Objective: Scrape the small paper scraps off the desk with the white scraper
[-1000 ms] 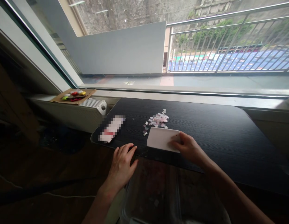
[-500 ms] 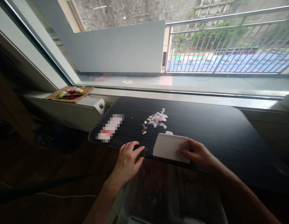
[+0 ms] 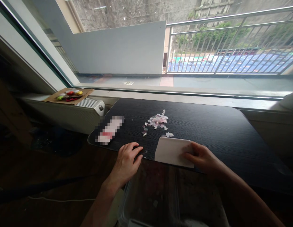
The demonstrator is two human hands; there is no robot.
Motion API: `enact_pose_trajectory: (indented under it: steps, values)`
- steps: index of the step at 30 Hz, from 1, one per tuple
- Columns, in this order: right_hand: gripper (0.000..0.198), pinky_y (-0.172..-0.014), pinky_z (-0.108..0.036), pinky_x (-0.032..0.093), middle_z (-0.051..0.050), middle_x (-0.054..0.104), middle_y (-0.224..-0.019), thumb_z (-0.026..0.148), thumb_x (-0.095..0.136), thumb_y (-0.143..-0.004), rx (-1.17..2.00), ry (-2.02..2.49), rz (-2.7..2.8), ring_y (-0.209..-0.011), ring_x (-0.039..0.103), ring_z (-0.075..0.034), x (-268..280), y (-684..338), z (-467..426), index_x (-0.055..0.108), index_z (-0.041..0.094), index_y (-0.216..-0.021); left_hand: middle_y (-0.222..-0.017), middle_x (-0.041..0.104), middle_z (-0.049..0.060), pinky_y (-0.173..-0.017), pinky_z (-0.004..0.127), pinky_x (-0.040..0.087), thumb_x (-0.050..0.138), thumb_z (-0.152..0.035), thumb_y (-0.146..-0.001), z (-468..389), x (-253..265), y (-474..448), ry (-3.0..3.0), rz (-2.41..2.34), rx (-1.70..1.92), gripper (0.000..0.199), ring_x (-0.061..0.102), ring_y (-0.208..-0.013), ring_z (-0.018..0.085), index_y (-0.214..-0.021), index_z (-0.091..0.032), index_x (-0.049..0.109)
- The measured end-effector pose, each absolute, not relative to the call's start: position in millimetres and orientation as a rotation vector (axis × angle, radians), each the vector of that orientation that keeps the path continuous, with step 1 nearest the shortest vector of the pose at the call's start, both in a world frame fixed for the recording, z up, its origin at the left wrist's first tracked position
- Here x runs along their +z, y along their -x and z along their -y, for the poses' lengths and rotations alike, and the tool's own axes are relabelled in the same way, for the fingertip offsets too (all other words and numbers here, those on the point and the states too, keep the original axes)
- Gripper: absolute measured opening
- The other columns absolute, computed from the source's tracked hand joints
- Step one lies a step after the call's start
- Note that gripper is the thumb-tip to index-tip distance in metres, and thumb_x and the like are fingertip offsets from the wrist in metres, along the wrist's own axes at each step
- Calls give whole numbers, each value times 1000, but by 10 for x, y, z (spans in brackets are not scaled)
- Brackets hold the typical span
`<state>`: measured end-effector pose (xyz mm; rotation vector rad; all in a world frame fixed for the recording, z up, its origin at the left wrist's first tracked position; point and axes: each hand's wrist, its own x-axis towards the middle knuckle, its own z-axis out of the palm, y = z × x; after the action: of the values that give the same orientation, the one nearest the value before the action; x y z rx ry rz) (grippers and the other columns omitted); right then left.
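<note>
My right hand (image 3: 201, 155) grips the right side of a flat whitish card-like piece (image 3: 171, 151), thumb in front and fingers behind. The piece is tilted at the front edge of the black table (image 3: 208, 123). My left hand (image 3: 129, 159) rests at that same edge, fingers apart and slightly curled, with nothing visible in it. Beyond both hands lies a pile of small pale paper-like scraps (image 3: 157, 120). A few scraps (image 3: 169, 134) sit just behind the flat piece. Below the table edge is a clear plastic bin (image 3: 124, 205) with a few bits inside.
A blurred-out pale and red item (image 3: 111, 130) lies on the table's left end. Left of the table stands a white radiator (image 3: 89, 110), with cardboard (image 3: 52, 97) holding colourful items on top. A large window with a railing (image 3: 226, 47) outside runs along the back.
My left hand has drawn slightly back to the left, its fingers closer together. The flat piece in my right hand has shifted slightly towards me, showing more of the scraps behind it.
</note>
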<state>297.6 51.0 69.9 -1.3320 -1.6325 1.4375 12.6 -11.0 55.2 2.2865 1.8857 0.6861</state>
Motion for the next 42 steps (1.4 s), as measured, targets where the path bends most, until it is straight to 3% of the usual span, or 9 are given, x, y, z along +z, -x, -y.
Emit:
enact_pose_trajectory:
  steps: [6, 18, 27, 33, 42]
  values:
    - [21, -56, -27, 49, 1, 67, -68, 33, 68, -62, 1422, 1396, 1544, -63, 62, -18, 662, -3033, -477, 62, 20, -78, -108, 62, 7, -92, 44, 45, 56, -20, -82, -111, 538, -131, -2251, -1982, 732, 27, 58, -103, 24, -107, -21, 65]
    - [15, -53, -26, 48, 1, 64, -66, 36, 64, -77, 1250, 1369, 1795, -59, 58, -16, 661, -3106, -261, 61, 20, -77, -96, 61, 7, -88, 41, 43, 52, -21, -84, -547, 342, -157, -2250, -2146, 934, 20, 56, -92, 24, -98, -20, 66]
    - [18, -57, -27, 52, 0, 70, -70, 37, 70, -72, 1202, 1374, 1691, -62, 64, -18, 716, -3088, -258, 64, 22, -79, -94, 66, 6, -91, 41, 42, 54, -18, -80, -538, 364, -166, -2260, -2141, 1036, 17, 59, -91, 24, -93, -19, 65]
    - [26, -77, -37, 55, -3, 74, -81, 42, 72, -70, 1113, 1434, 1507, -78, 69, -24, 614, -3157, -363, 64, 22, -85, -88, 68, 5, -88, 39, 44, 52, -17, -80, -555, 395, -164, -2235, -2104, 1126, 16, 61, -87, 22, -89, -18, 65]
    - [23, -70, -32, 57, 0, 74, -79, 39, 74, -70, 1031, 1350, 1471, -73, 70, -21, 741, -3107, -125, 67, 24, -86, -86, 67, 3, -83, 33, 47, 52, -17, -81, -343, 386, -133, -2242, -1991, 1146, 13, 61, -85, 18, -85, -19, 65]
